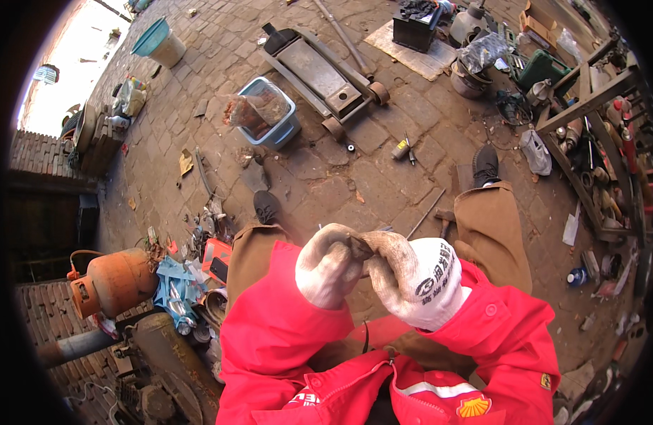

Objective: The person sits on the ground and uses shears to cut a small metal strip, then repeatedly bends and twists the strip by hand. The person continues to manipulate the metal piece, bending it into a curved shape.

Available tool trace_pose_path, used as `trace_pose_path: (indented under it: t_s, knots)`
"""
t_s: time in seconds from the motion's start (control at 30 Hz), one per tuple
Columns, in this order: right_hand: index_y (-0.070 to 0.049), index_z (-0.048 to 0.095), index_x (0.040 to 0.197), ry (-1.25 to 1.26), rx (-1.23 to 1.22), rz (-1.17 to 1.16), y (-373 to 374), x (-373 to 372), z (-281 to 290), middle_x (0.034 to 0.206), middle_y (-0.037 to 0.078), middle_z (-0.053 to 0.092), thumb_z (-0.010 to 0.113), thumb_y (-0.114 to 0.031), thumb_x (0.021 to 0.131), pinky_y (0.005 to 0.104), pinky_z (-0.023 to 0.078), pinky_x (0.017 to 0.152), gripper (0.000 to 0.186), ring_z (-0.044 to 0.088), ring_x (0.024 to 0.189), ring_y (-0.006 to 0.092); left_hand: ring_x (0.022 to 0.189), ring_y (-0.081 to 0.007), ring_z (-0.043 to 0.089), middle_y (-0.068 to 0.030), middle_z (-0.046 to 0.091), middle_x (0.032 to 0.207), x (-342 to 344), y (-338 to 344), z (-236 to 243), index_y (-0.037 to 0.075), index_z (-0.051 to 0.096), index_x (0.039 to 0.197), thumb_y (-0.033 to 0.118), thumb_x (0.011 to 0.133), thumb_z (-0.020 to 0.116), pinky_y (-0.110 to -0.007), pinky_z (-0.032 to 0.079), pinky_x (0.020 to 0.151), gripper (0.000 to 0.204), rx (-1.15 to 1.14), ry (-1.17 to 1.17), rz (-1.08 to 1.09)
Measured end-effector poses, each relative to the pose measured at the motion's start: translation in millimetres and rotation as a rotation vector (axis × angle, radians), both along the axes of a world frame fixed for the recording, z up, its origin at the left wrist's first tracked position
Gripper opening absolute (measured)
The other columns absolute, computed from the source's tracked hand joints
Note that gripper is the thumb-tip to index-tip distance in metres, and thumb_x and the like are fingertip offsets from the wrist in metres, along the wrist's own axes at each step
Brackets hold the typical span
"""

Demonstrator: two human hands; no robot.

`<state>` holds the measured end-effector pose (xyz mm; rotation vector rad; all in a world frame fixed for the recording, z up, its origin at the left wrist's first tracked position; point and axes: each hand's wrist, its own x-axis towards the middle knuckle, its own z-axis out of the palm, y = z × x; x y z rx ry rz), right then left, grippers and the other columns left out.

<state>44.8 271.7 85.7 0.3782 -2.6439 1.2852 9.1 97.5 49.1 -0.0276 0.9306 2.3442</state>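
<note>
My left hand (326, 262) and my right hand (404, 276) wear soiled white work gloves and meet above my lap. Both have curled fingers pressed together at one spot; whatever they hold, if anything, is hidden. Red sleeves cover both forearms. Beyond my hands, on the brick paving between my brown-trousered legs, lie a hammer (445, 216) and a thin metal rod (422, 216). Farther ahead are a small yellow object (401, 149) and a screwdriver-like tool (411, 149).
A trolley jack (308, 74) and blue bin (269, 124) with bagged items stand ahead. An orange gas cylinder (114, 280), phone (218, 268) and scattered parts lie left. A metal rack (581, 106) of tools, black battery (415, 32) and green case (542, 67) are to the right.
</note>
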Motion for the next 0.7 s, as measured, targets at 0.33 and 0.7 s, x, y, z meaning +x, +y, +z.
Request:
trace_pose_path:
  t_s: [0.33,0.7]
  knots:
    - [-0.003,0.059,0.104,-0.026,0.07,0.022,9,-5,12,0.068,0.014,0.06,0.064,-0.01,0.084,0.0394,0.048,0.048,0.022,0.06,0.055,0.0304,0.073,-0.0087,0.05,-0.0064,0.061,0.093,1,-3,5,-0.004,0.056,0.111,0.021,0.095,0.059,-0.023,0.043,0.066,0.03,-0.327,0.178,-0.001]
    - [-0.005,0.057,0.097,-0.005,0.088,0.084,11,-5,10,0.065,0.011,0.059,0.065,-0.011,0.085,0.0409,0.048,0.048,0.016,0.061,0.054,0.0318,0.071,-0.0079,0.049,-0.0036,0.059,0.087,3,-3,19,-0.006,0.058,0.112,0.016,0.096,0.056,-0.022,0.041,0.064,0.027,-0.485,0.391,-0.005]
